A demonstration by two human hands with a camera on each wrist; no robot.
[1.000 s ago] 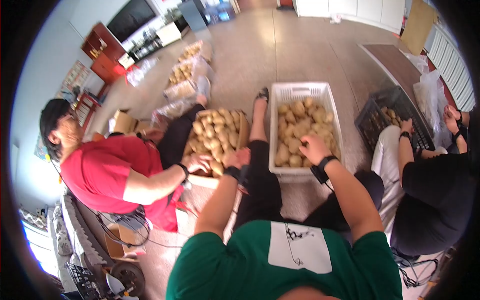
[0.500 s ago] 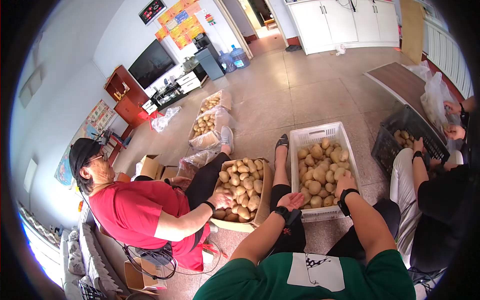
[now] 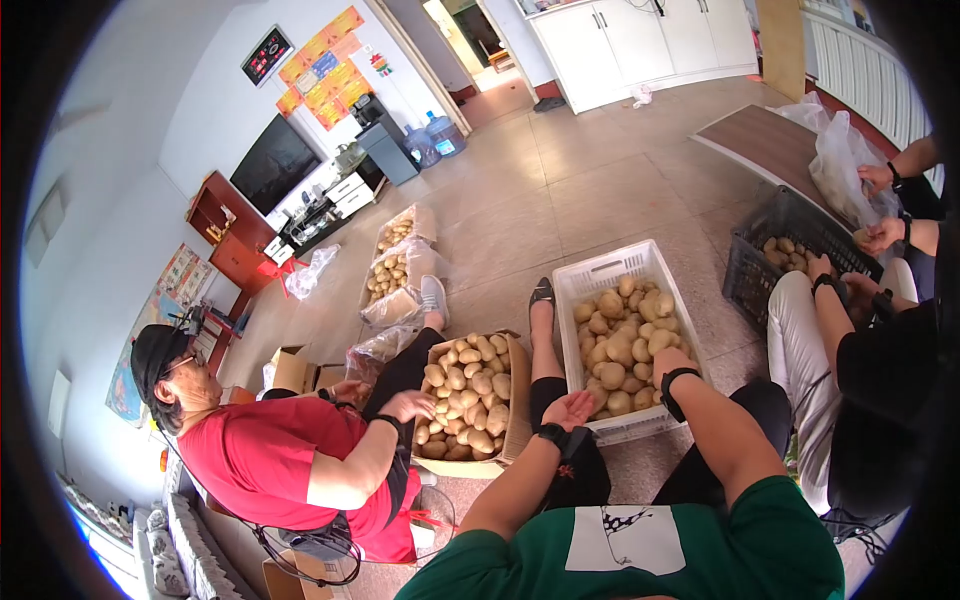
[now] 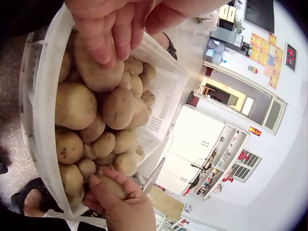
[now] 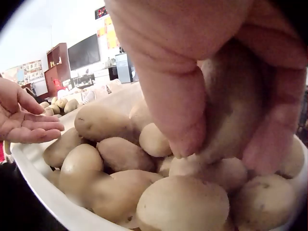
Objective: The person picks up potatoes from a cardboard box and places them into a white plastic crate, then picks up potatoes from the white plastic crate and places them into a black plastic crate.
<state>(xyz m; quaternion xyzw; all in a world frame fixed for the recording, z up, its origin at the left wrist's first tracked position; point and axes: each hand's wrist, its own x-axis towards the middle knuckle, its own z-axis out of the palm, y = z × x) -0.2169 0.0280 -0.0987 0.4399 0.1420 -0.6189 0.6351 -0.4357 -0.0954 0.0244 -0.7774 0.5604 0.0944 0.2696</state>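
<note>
A white plastic crate (image 3: 640, 262) full of potatoes (image 3: 622, 350) stands in front of me. Over its near right part, my right hand (image 3: 676, 368) pinches a potato (image 5: 231, 101) between thumb and fingers, low over the pile. In the left wrist view that same right hand (image 4: 126, 207) curls around the potato (image 4: 113, 186) near the crate's corner. My left hand (image 3: 570, 410) is held palm up at the crate's near left corner, its fingers loosely extended and nothing on the palm. Its fingertips (image 4: 103, 54) overlap a large potato (image 4: 91, 72) in the left wrist view.
Left of the crate is a cardboard box (image 3: 520, 400) of potatoes, where a person in red (image 3: 290, 460) reaches. A black crate (image 3: 745, 265) with potatoes stands right, beside other people's hands and a plastic bag (image 3: 845, 165). Bagged boxes of potatoes (image 3: 390, 270) lie farther off.
My left hand has moved from the cardboard box's edge to the white crate's near left corner and turned palm up. My right hand has shifted toward the crate's near right side. The head view has tilted up.
</note>
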